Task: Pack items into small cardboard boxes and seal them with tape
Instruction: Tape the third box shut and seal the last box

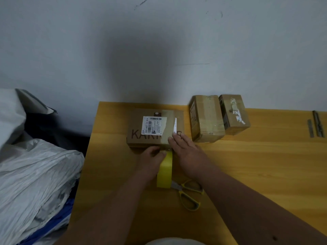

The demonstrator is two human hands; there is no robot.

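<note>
A flat cardboard box (pixel 139 129) with a white shipping label (pixel 154 125) and brown lettering lies on the yellow wooden table (pixel 265 165). My right hand (pixel 187 149) lies flat with straight fingers on the box's near right corner, pressing down. At the box's near edge, my left hand (pixel 152 156) holds a yellow tape roll (pixel 165 171) that stands on edge. The roll's strip runs up onto the box between my hands.
Two taped cardboard boxes (pixel 206 119) (pixel 234 114) stand at the back right by the wall. Yellow-handled scissors (pixel 189 193) lie just right of the tape roll. Crumpled white and grey plastic bags (pixel 35 174) pile up left of the table. A metal hinge (pixel 317 123) sits far right.
</note>
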